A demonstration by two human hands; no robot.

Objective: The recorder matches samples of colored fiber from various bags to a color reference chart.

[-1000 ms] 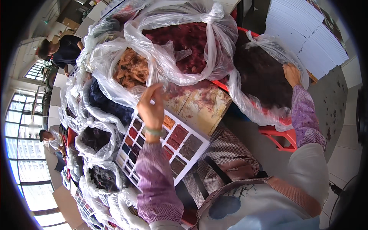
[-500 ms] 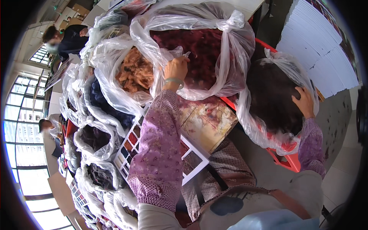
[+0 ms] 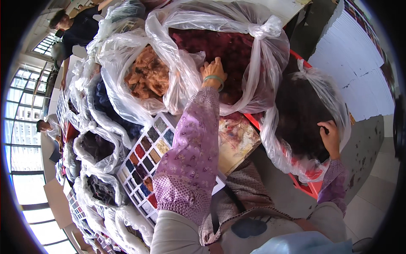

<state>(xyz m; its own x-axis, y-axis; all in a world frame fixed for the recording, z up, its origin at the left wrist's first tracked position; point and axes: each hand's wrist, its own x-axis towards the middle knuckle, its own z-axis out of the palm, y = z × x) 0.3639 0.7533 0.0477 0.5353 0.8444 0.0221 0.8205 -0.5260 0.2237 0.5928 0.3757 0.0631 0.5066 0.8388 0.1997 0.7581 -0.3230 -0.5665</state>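
My left hand (image 3: 214, 72), with a pale green bangle at the wrist, reaches over dark red fluffy fibre (image 3: 237, 51) in a large clear plastic bag (image 3: 268, 72). Its fingers are curled downward beside a fold of plastic; what they grip, if anything, is hidden. On the right, my right hand (image 3: 330, 137) hovers at the near right side of a bag of dark brown-black fibre (image 3: 302, 114). Its thumb and forefinger are bent, with a small gap between them and nothing visible there. Purple patterned sleeves cover both forearms.
Orange-brown fibre (image 3: 150, 74) fills a neighbouring bag. A white gridded colour-sample tray (image 3: 139, 165) lies partly under my left forearm. Several more bags stand left. A stained board (image 3: 237, 142) is in front; stacked white sheets (image 3: 355, 63) stand far right. Two people are at the left.
My left hand has shifted right from the bag's plastic edge to over the red fibre. My right hand has moved nearer me, fingers more bent. The sample tray shows more.
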